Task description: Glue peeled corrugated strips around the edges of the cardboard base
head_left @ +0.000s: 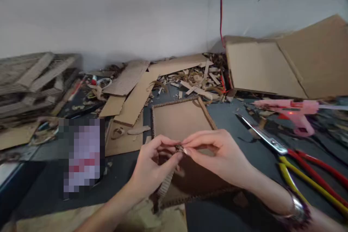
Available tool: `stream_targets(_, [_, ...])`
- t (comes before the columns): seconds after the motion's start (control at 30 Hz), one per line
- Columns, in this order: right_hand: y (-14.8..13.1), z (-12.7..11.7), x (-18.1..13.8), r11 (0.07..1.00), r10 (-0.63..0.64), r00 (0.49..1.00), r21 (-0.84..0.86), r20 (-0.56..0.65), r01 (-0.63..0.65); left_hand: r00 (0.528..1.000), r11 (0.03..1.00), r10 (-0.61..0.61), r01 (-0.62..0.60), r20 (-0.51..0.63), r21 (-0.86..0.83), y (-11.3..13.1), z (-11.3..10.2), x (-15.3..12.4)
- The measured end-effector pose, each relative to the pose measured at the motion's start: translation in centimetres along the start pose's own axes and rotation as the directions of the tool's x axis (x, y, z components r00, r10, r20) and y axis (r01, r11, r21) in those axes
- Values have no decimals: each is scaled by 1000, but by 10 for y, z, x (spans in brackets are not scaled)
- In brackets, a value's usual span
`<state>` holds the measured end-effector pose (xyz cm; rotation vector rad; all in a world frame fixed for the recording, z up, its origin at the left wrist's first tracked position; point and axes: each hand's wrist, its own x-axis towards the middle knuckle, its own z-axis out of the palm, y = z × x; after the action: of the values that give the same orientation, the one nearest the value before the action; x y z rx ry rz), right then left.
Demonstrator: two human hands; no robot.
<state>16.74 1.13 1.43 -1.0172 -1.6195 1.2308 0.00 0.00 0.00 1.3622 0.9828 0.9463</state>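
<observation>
My left hand (154, 166) and my right hand (217, 156) meet over a square cardboard tray (179, 119) edged with corrugated strips. Their fingertips pinch a small corrugated cardboard strip (179, 148) from both sides, and the fingers hide most of it. A longer corrugated strip (165, 185) hangs below my left hand along the tray's near side. Off to the right of my right hand lie a pink hot glue gun (288, 110) and long steel shears (261, 134) with red handles.
Yellow-handled pliers (299, 181) lie at the lower right on the dark work mat (217, 116). Cardboard offcuts (190, 79) are heaped at the back, with a stack of corrugated pieces (32, 79) at the left and a large folded sheet (285, 65) at the right. A pixelated patch (81, 157) covers something.
</observation>
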Motion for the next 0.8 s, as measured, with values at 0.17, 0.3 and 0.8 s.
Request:
stream_targets(0.17, [0,1,-2,1000,-4,1000,17,-15,4,999,999,23,-24,-29,-23,0,-1,-5])
stream_targets(0.3, [1,1,-2,1000,-11,1000,29,-18,12,998,999,32,-33,-56,-16,-2,0,-5])
stream_targets(0.8, [-1,0,-2,999,4,1000,31,7,-4,998,999,26,-27,-60,-18,-3,0,-6])
